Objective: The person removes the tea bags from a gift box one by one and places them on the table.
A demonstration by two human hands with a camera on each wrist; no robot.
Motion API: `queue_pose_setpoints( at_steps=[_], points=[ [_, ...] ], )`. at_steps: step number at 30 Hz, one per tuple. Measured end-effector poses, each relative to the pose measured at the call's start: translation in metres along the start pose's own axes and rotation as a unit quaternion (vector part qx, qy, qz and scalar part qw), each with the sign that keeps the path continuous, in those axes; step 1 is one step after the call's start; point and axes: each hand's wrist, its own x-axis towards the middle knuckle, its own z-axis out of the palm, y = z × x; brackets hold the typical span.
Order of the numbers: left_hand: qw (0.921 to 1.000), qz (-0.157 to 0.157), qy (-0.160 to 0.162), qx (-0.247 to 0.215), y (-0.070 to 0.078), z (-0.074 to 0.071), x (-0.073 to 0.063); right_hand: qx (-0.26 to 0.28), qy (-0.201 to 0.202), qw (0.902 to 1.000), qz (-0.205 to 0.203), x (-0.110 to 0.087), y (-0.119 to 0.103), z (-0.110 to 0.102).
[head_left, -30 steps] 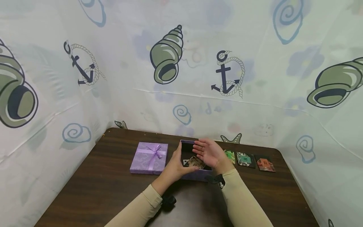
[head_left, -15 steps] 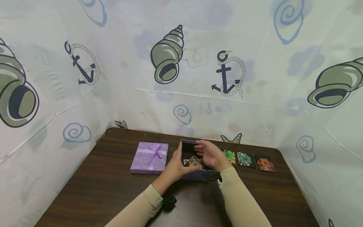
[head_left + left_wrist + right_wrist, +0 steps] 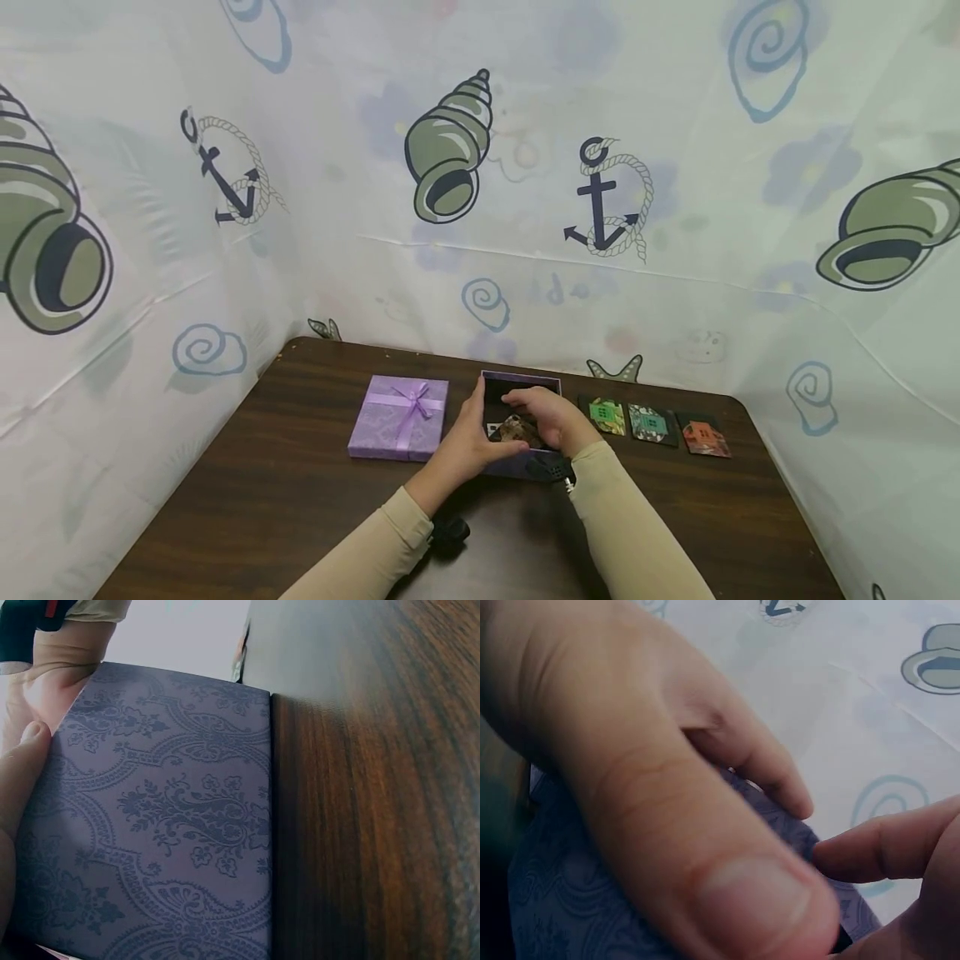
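Observation:
An uncovered purple box (image 3: 517, 464) with a dark inside stands on the table. My left hand (image 3: 471, 437) grips its near left corner, thumb along the near rim and fingers along the left side. The box's patterned wall (image 3: 180, 802) fills much of the left wrist view. My right hand (image 3: 551, 417) reaches over the right part of the box, fingers bent above the opening. In the right wrist view its thumb (image 3: 757, 907) is straight, and nothing shows between thumb and fingers. A small brown patterned square (image 3: 516, 429) lies inside the box, partly covered by the right hand.
Left of the box lies a purple lid (image 3: 397, 417) with a ribbon bow. In a row to the right lie a green square (image 3: 606, 415), a teal one (image 3: 651, 423) and an orange one (image 3: 703, 435), all dark-edged. A printed cloth (image 3: 540, 275) hangs behind the table (image 3: 262, 483).
My right hand has moved down and left into the box opening, turning from palm showing to back showing with fingers bending. The left hand keeps its grip on the box.

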Motion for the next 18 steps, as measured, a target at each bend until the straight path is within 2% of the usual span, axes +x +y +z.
queue_pose_setpoints(
  at_steps=[4, 8, 14, 18],
  points=[
    [0.9999, -0.009, -0.001, 0.006, -0.002, 0.001, 0.0, -0.052, -0.002, 0.9987, 0.003, -0.001, 0.001, 0.003],
    [0.9997, -0.02, -0.003, 0.01, -0.004, 0.002, -0.001, -0.139, 0.006, 0.9902, -0.014, -0.005, 0.0, 0.006],
    [0.9998, -0.019, -0.007, 0.003, -0.004, 0.001, -0.001, -0.229, 0.014, 0.9721, -0.046, -0.01, -0.008, 0.007],
    [0.9998, -0.019, -0.007, 0.005, -0.002, 0.0, 0.0, -0.306, 0.01, 0.9489, -0.075, -0.013, -0.015, 0.004]
  ],
)
